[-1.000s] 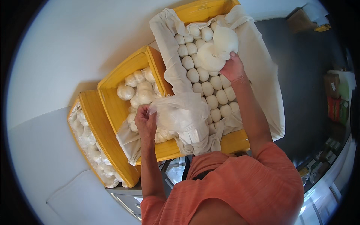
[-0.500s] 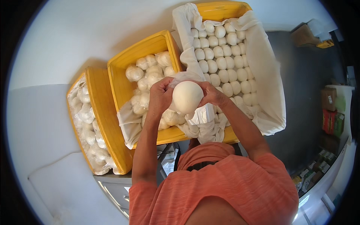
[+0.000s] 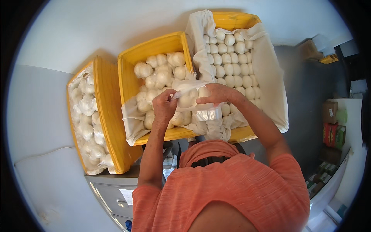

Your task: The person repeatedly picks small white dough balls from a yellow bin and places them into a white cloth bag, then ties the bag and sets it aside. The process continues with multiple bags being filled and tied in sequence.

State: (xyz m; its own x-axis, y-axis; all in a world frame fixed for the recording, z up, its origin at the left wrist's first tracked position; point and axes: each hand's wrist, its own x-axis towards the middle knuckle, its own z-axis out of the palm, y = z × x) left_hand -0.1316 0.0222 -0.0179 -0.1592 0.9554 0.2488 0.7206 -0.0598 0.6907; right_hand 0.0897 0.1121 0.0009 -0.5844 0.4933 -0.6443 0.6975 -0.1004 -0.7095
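My left hand [image 3: 165, 103] is closed, pinching the edge of a clear plastic bag [image 3: 190, 83] between thumb and fingers. Inside the bag a white steamed bun [image 3: 187, 100] shows through the film. At the bag's right side my right hand [image 3: 221, 94] curls round another white bun [image 3: 203, 92], its thumb underneath and part of the bun hidden. Both hands hover over the near part of the middle yellow crate [image 3: 124, 73], which holds several bagged buns [image 3: 164, 67].
To the right, a cloth-lined yellow crate [image 3: 236, 21] holds rows of loose buns [image 3: 232, 69]. A stack of clear bags [image 3: 209, 115] lies at its near left corner. Another yellow crate [image 3: 110, 116] of bagged buns stands tilted at left, above a grey drawer cabinet [image 3: 110, 193]. Boxes [image 3: 329, 112] sit far right.
The bun that was held up between both hands now sits in the bag. My right hand has moved round to the bag's right side with a bun in its grasp. The view has shifted slightly.
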